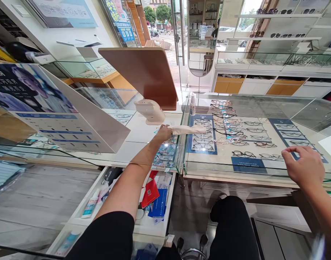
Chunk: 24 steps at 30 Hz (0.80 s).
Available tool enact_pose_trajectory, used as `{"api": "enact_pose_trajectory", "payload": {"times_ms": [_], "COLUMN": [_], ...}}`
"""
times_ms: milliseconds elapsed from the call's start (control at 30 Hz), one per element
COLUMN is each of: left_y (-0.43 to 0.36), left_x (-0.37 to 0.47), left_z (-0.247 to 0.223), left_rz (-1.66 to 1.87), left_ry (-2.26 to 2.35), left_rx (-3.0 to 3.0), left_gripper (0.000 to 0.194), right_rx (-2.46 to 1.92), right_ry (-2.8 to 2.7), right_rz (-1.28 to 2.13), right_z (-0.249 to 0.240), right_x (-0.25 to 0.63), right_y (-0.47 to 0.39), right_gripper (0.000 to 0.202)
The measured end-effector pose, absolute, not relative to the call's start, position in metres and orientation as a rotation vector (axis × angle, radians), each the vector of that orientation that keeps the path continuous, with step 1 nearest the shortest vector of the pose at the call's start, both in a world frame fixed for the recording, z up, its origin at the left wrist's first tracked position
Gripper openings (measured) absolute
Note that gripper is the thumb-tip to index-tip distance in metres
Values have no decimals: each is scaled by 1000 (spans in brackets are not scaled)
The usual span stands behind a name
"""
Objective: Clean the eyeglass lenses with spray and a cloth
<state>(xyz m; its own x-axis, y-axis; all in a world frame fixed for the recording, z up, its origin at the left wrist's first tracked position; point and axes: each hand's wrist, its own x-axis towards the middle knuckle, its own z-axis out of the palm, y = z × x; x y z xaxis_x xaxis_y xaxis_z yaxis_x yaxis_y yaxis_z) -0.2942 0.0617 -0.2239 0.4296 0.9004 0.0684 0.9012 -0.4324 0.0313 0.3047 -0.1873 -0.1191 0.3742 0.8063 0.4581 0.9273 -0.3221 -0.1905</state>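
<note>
My left hand (pixel 164 133) reaches forward over the glass counter, its fingers closed on one end of a pale cloth (pixel 189 130). The bunched cloth stretches to the right across the seam between two display cases. My right hand (pixel 306 164) is held above the right part of the glass display case (pixel 225 169). Its thumb and forefinger are curled together, with nothing visible between them. Under the glass lie several eyeglasses (pixel 243 154). Beside the cloth stands a small white spray bottle (pixel 192 104).
A tilted brown-backed screen (pixel 143 76) on a pale base (pixel 150 111) stands beyond my left hand. A standing calendar-like board (pixel 59 108) is at left. Below my left arm, an open drawer (pixel 168 213) holds red and blue cards (pixel 158 204) and bottles.
</note>
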Motion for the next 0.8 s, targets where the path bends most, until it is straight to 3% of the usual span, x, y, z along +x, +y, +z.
{"api": "enact_pose_trajectory", "payload": {"times_ms": [300, 533, 800], "left_y": [57, 47, -20], "left_x": [-288, -296, -311], "left_z": [-218, -209, -190], "left_rz": [-92, -257, -159], "left_ry": [-1822, -1949, -1904], "left_rx": [-2573, -2360, -2422], "left_gripper": [28, 35, 41], "right_rx": [-2220, -2219, -2218], "right_ry": [-1504, -1488, -1497], "right_rz": [-390, -384, -358], "right_z": [-117, -119, -118], "right_x": [304, 306, 303], "right_y": [-187, -187, -179], "right_gripper": [47, 44, 46]}}
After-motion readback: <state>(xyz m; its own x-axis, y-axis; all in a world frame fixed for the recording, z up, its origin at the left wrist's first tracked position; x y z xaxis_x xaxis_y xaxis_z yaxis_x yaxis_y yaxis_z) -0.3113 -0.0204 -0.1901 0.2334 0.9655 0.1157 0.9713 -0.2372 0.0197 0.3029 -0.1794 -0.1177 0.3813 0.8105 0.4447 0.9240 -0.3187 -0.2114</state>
